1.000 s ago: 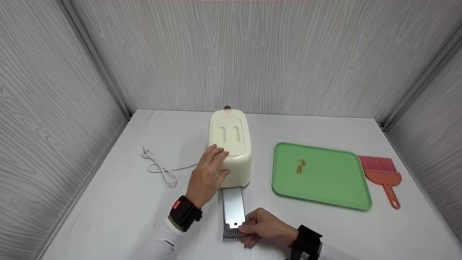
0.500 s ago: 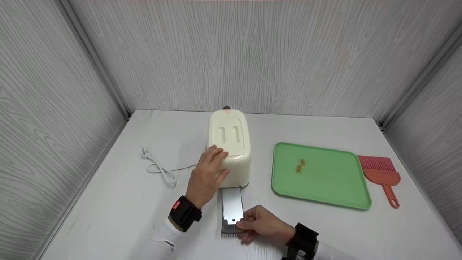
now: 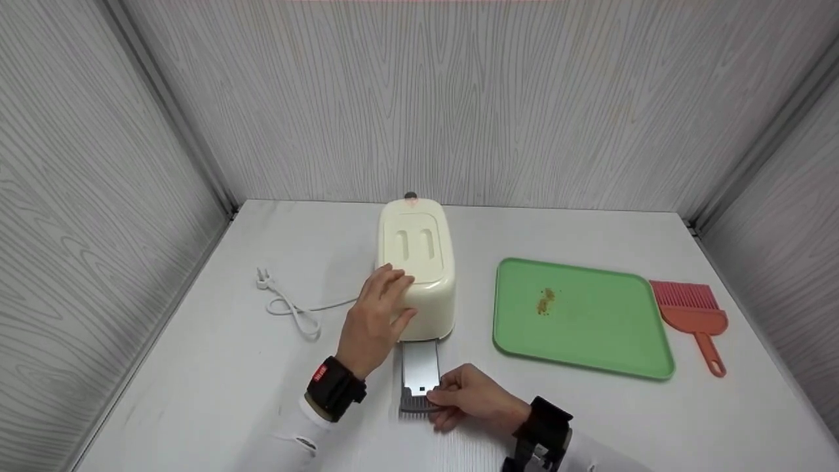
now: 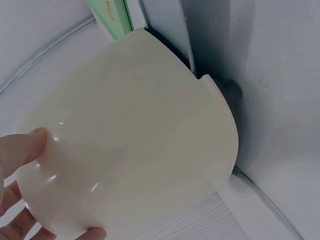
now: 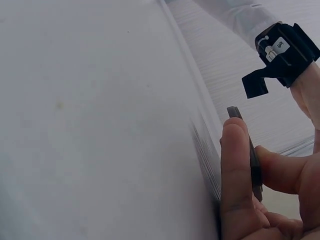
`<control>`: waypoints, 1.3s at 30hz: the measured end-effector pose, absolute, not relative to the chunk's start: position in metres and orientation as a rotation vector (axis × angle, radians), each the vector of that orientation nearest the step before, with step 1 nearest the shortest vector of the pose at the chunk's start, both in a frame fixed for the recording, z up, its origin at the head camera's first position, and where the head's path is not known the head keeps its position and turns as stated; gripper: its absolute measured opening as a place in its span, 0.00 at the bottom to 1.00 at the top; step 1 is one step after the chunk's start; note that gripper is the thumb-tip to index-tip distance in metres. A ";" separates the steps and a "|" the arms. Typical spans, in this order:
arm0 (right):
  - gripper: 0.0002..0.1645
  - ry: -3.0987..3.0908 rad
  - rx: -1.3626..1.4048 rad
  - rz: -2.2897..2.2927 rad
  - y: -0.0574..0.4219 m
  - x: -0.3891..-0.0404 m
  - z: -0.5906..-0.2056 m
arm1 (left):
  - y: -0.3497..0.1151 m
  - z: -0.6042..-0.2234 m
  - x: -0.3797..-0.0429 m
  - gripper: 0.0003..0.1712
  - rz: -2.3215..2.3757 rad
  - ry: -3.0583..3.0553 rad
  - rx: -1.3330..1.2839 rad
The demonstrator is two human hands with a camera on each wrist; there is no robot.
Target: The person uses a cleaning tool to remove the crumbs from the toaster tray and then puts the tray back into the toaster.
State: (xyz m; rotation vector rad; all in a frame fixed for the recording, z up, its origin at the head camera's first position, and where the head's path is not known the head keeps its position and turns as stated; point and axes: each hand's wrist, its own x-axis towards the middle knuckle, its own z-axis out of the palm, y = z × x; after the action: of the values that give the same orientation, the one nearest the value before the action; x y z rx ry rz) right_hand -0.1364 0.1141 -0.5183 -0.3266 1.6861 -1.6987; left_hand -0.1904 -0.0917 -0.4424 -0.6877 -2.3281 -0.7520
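A cream toaster (image 3: 419, 252) stands on the table, its narrow end facing me. My left hand (image 3: 373, 318) holds its near upper corner, thumb on the end face (image 4: 130, 130) and fingers over the top edge. From under the toaster sticks out a metal crumb tray (image 3: 420, 367) with a dark grey ribbed handle. My right hand (image 3: 472, 396) pinches the right side of that handle between thumb and fingers. Edge-on, the handle (image 5: 256, 172) shows between the fingertips in the right wrist view. The rest of the crumb tray is hidden inside the toaster.
A green serving tray (image 3: 609, 328) with a small heap of brown crumbs (image 3: 545, 301) lies to the right. Beyond it lies a red brush (image 3: 695, 321). The toaster's white cord and plug (image 3: 265, 282) lie to the left. Grey wood-grain panels (image 3: 459, 98) enclose the table's back and sides.
The right hand has moved away from me with the crumb tray, which slides further into the toaster so that less of it shows. The left hand has stayed on the toaster.
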 end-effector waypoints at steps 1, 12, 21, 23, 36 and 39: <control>0.13 1.683 -0.327 -1.703 0.114 -0.137 -0.518 | -0.092 -0.443 -0.190 0.31 -0.751 -2.327 -0.687; 0.13 1.710 -0.259 -1.722 0.109 -0.143 -0.518 | -0.093 -0.444 -0.191 0.31 -0.735 -2.291 -0.702; 0.14 1.749 -0.225 -1.745 0.106 -0.149 -0.517 | -0.092 -0.445 -0.191 0.31 -0.743 -2.286 -0.701; 0.14 1.746 -0.211 -1.751 0.105 -0.150 -0.517 | -0.092 -0.445 -0.191 0.31 -0.748 -2.286 -0.701; 0.15 1.788 -0.128 -1.785 0.101 -0.157 -0.518 | -0.091 -0.445 -0.189 0.31 -0.749 -2.313 -0.683; 0.15 1.790 -0.131 -1.784 0.101 -0.159 -0.517 | -0.091 -0.444 -0.188 0.31 -0.742 -2.318 -0.685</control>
State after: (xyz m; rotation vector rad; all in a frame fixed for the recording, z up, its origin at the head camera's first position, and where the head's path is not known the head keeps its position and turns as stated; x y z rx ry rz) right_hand -0.1589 0.1014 -0.5175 -0.1306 1.7902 -1.7835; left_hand -0.1882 -0.0912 -0.4445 -0.6848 -2.3176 -0.7422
